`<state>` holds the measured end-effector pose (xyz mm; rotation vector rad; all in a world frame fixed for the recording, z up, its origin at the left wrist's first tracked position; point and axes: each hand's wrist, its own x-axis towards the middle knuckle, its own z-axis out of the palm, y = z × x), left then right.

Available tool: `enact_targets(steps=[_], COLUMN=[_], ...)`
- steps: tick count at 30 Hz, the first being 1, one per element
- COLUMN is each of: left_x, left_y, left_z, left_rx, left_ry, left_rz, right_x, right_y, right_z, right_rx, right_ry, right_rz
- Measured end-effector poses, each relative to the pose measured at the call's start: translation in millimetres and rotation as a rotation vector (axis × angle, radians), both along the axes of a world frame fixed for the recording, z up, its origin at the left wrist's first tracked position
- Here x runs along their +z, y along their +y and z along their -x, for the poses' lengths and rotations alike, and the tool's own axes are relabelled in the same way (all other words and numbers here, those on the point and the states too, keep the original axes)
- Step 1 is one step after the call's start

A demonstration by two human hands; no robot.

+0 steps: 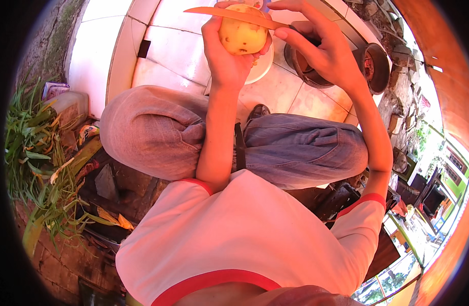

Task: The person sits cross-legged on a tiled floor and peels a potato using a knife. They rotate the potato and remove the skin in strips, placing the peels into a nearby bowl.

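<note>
My left hand [228, 65] holds a peeled, yellow fruit or tuber [244, 36] with small dark pits, near the top of the view. My right hand [315, 42] is closed on the dark handle of a knife, thumb and a finger by the base of the blade. The knife blade [234, 14] lies across the upper face of the yellow piece, its tip pointing left. Below and behind my left hand is a pale round bowl [263, 69], partly hidden, with small yellow bits near its rim.
Dark round pots [376, 69] stand on the tiled floor [292, 91] to the right, partly behind my right hand. My bent knees frame the near side. Long green leaves [39, 153] and a pale plastic container [72, 105] are at the left. Stones line the right edge.
</note>
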<state>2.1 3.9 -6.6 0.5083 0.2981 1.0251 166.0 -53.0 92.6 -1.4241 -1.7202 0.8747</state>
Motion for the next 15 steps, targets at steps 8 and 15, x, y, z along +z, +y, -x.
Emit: enact_targets(steps=[8, 15], left_x=[0, -2], left_y=[-3, -3], left_z=[-1, 0], left_rx=[0.057, 0.040], left_ry=[0.146, 0.118], left_rz=[0.049, 0.090], right_x=[8, 4], right_y=[-3, -1], right_z=[-2, 1], right_rx=[0.047, 0.076], right_ry=[-0.008, -0.027], right_rz=[0.227, 0.177])
